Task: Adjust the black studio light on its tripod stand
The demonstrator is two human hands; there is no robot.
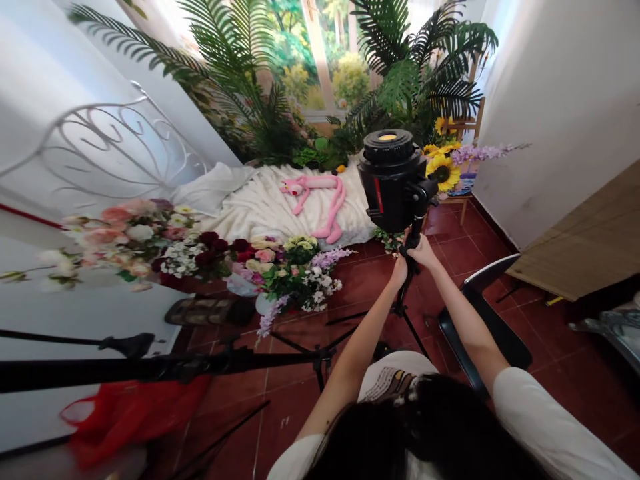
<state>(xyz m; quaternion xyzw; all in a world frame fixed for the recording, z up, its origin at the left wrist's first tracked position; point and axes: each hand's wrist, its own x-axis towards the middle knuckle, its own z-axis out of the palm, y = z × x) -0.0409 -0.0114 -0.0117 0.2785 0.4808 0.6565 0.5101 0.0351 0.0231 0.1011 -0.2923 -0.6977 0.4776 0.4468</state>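
A black studio light (383, 200) with a red stripe sits on top of a black light stand (399, 308), in front of me. Just below the lamp, my left hand (400, 271) is closed round the stand's pole. My right hand (424, 252) grips the same pole slightly higher, on its right side. Both forearms reach forward, and the pole partly hides the fingers. The stand's legs spread over the red tiled floor (360, 280).
Beyond the light, a pink plush toy (320, 183) lies on a white-blanketed bed (255, 207). Artificial flowers (300, 273) stand at the left, near another black stand (280, 360). A black chair (485, 333) is close on the right. Palm leaves (235, 60) flank the backdrop.
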